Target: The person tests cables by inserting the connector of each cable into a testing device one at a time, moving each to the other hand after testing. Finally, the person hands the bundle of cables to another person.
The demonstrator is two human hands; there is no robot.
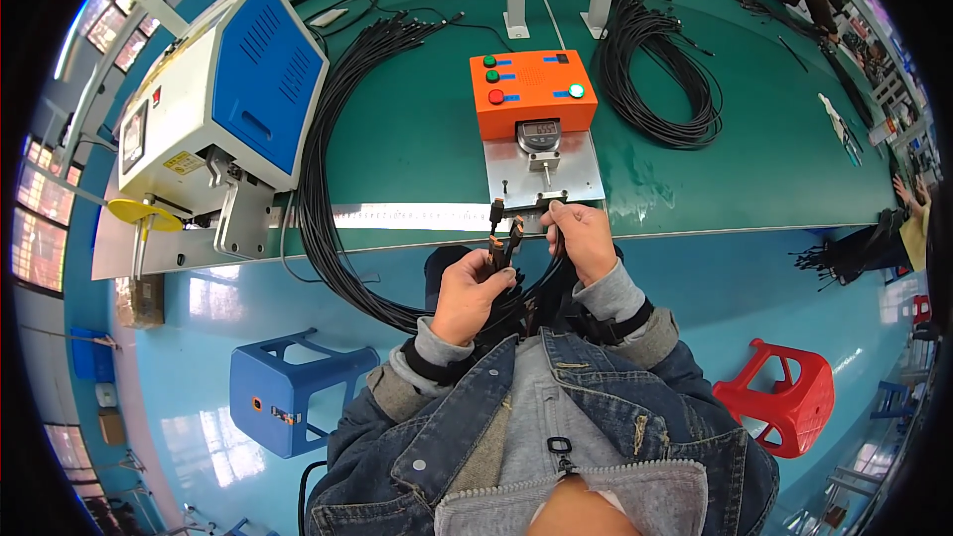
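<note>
Head view: left hand (pixel 467 296) is grasping several black connectors (pixel 515 230), mid-frame
Right hand (pixel 584 238): pinching one cable end (pixel 552 202) by the metal plate (pixel 586 167), centre
Gauge (pixel 539 136): probably checking this one, bunch likely waiting; can't tell finished count
</note>
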